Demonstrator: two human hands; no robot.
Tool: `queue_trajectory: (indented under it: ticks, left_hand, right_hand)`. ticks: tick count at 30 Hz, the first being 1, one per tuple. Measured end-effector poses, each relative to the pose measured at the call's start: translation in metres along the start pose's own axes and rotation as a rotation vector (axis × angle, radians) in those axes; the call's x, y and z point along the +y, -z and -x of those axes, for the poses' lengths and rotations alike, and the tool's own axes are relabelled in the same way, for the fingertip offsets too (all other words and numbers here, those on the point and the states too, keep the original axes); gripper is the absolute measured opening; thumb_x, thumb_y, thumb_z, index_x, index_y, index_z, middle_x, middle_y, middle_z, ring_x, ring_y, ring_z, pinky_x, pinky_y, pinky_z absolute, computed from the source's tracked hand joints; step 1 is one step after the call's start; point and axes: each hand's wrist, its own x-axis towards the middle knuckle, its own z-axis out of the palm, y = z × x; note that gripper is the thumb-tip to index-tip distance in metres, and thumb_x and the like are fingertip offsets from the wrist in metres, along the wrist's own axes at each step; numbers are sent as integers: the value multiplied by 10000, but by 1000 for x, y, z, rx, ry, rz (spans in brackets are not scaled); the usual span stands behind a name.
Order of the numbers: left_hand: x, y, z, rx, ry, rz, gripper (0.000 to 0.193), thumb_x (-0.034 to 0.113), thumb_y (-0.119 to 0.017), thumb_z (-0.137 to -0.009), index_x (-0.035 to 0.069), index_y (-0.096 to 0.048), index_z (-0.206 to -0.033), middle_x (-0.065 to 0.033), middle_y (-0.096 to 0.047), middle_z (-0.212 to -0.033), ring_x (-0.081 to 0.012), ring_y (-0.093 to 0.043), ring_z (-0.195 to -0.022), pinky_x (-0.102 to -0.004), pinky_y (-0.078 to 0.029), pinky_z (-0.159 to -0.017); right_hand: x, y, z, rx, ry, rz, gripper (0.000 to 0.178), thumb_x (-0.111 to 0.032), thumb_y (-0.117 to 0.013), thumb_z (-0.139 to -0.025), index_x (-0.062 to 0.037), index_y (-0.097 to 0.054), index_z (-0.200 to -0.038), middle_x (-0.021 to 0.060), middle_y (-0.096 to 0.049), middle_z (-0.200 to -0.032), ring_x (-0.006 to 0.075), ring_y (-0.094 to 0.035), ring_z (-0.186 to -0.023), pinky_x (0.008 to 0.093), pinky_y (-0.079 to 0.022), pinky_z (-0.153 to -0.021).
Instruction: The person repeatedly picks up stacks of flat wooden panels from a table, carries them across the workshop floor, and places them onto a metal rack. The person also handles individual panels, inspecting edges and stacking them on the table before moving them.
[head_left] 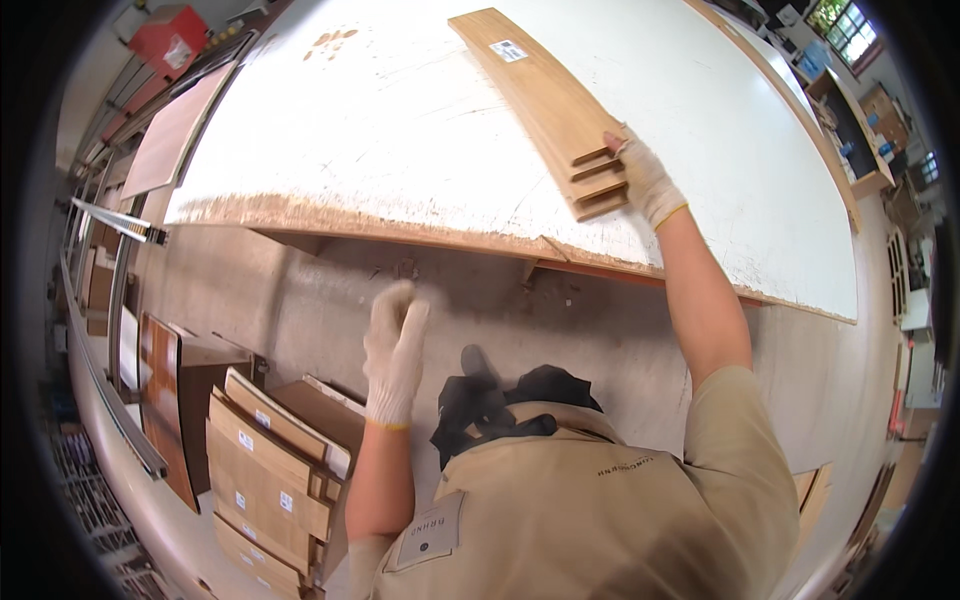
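Note:
A short stack of light wooden boards (535, 95) lies slantwise on the white worktable. The top board carries a white label, and the near ends are stepped, with dark gaps between them. My right hand (645, 180), in a pale knit glove, grips the stack's right edge close to that near end. Its thumb rests on top, and the other fingers are partly hidden at the side. My left hand (395, 340), also gloved, hangs in front of the table's near edge, loosely bent, a gap showing between its fingers. It holds nothing visible and is apart from the boards.
The worktable (350, 130) has a worn, chipped near edge. Labelled wooden panels (265, 470) lean at lower left, near a brown board (165, 400) and a metal rail (115, 390). A pinkish panel (175, 135) lies at the table's left; a red box (168, 42) stands beyond.

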Motion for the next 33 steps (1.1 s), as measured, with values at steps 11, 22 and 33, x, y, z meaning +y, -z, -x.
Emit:
queue_trajectory:
  ticks: [11,22,33]
  left_hand:
    - [40,-91,-209,-173,172,460,610,440,-646,-1090,16,-545,-1518,-166,-657,-1406,-288,-685,-1246,-426,-587,-1054]
    - [2,-62,-206,116,119,338,807,498,-613,-963,-23,-468,-1562,-237,-632,-1467,-381,-685,-1279,-512,-585,-1081]
    - [14,-70,-207,104,131,312,812,489,-664,-936,-67,-502,-1504,-236,-680,-1377,-365,-720,-1210,-505,-608,-1041]
  right_hand:
    - [55,-83,32,-250,390,463,661,-322,-531,-1142,-4,-328,-1685,209,-286,-1771,344,-270,-1648,383,-253,-1350]
    - [73,-71,38,-123,780,610,468,-201,-767,-837,68,-722,-1216,234,-662,-1394,434,-577,-1380,559,-438,-1230]
    - [80,-26,58,-366,843,510,244,-105,-784,-819,1,-807,-1037,142,-791,-1191,317,-716,-1220,488,-532,-1172]
